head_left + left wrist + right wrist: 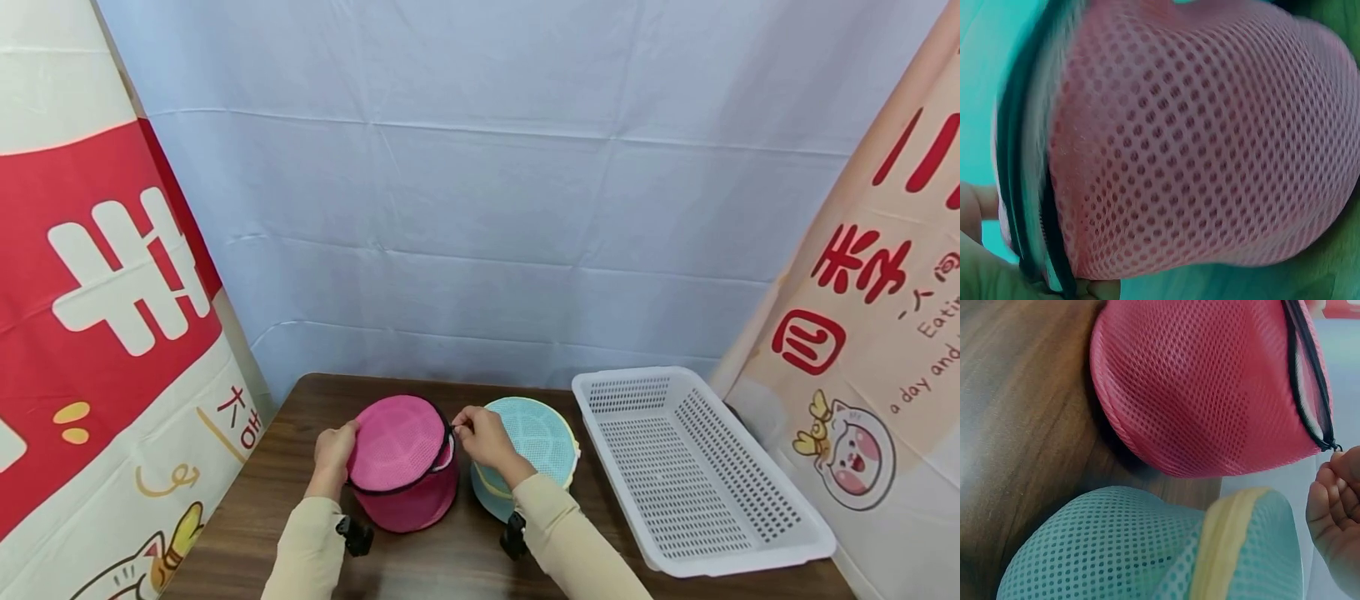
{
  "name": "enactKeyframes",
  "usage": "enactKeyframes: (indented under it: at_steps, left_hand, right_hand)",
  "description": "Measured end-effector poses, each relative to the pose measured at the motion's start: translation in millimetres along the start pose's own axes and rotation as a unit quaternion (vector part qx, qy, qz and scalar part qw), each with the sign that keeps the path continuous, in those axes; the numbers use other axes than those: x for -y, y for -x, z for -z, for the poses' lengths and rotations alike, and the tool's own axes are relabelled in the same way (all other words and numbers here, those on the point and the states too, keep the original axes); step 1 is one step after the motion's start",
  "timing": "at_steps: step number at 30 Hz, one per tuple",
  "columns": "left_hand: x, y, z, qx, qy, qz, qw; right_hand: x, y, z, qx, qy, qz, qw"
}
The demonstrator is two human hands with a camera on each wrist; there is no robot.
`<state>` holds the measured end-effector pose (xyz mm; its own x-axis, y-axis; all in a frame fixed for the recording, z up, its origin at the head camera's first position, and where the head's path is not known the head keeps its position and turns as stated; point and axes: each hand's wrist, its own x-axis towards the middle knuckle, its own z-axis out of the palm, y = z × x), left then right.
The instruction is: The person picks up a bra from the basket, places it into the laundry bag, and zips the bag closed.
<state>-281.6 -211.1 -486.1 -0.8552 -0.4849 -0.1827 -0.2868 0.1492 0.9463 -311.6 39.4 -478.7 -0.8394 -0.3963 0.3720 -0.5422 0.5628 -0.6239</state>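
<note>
A pink mesh laundry bag point(397, 442) with black zipper trim stands on the table, its round lid partly unzipped. White shows through the gap under the lid on the right side. My left hand point(333, 450) grips the bag's rim on the left; the left wrist view has the thumb and fingertips at the zipper edge point(1054, 250). With thumb and finger my right hand point(483, 435) pinches the black zipper pull point(1335, 447) at the rim's right side. Just below the right forearm sits a light-blue mesh laundry bag point(536, 429) with yellow trim, partly hidden by that hand.
A white perforated plastic basket point(660, 562) lies on the right side of the brown wooden table point(315, 408). Behind the table hangs a pale blue cloth point(480, 208). Printed cloths hang on the left and right sides.
</note>
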Motion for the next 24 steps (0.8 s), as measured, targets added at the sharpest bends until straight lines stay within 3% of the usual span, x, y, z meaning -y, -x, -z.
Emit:
enactKeyframes:
  at_steps: [4, 14, 17, 21, 24]
  left_hand:
    - [2.3, 1.7, 7.5, 0.01, -0.072, -0.016, 0.9972]
    - [2.7, 3.5, 13.8, 0.035, -0.097, -0.022, 0.9944]
    - [-1.2, 6.4, 16.2, 0.048, -0.184, -0.051, 0.9804]
    - [-11.7, 11.4, 17.7, 0.051, -0.306, -0.116, 0.9436]
    - [-19.5, 10.3, 14.7, 0.056, -0.324, -0.159, 0.9308]
  right_hand:
    - [-3, 0, -1, -0.007, 0.007, -0.006, 1.0]
    - [-2, 2, 1, 0.001, -0.003, -0.006, 1.0]
    - [-5, 0, 2, 0.004, -0.003, -0.005, 1.0]
    - [-10, -4, 3, 0.004, 0.001, -0.001, 1.0]
    - [-12, -6, 3, 0.007, 0.009, 0.004, 1.0]
